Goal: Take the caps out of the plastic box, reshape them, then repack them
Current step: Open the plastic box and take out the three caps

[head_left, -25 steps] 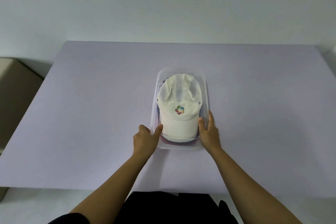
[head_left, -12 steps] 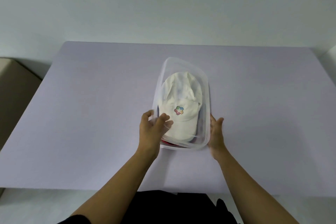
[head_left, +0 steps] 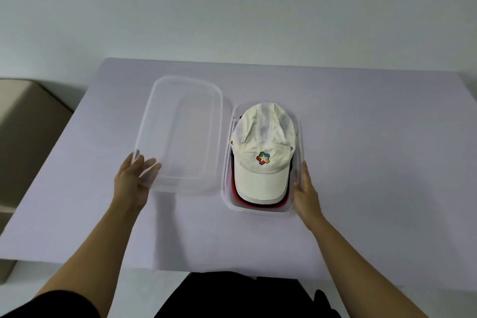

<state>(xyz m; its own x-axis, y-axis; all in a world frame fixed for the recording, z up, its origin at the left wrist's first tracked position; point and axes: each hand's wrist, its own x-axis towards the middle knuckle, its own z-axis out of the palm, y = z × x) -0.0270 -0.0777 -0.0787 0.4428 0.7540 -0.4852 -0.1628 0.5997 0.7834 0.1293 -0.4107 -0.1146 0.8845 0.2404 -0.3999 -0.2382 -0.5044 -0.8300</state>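
A clear plastic box [head_left: 259, 210] stands open on the lilac table [head_left: 382, 152], right of centre. Inside lies a stack of caps. On top is a white cap [head_left: 260, 178] with a coloured logo, its brim toward me. The red brim edge [head_left: 235, 190] and a dark brim [head_left: 258, 205] of lower caps peek out beneath it. The clear lid [head_left: 180, 131] is left of the box. My left hand [head_left: 131, 183] holds its near left corner, fingers showing through the plastic. My right hand [head_left: 305, 193] rests flat against the box's right wall, fingers straight.
A beige piece of furniture [head_left: 23, 124] stands beyond the table's left edge. A pale wall runs behind the table. The table's front edge is close to my body.
My left hand has lifted the lid off the box and carried it to the left. The caps are now uncovered. My right hand has stayed at the box's right side.
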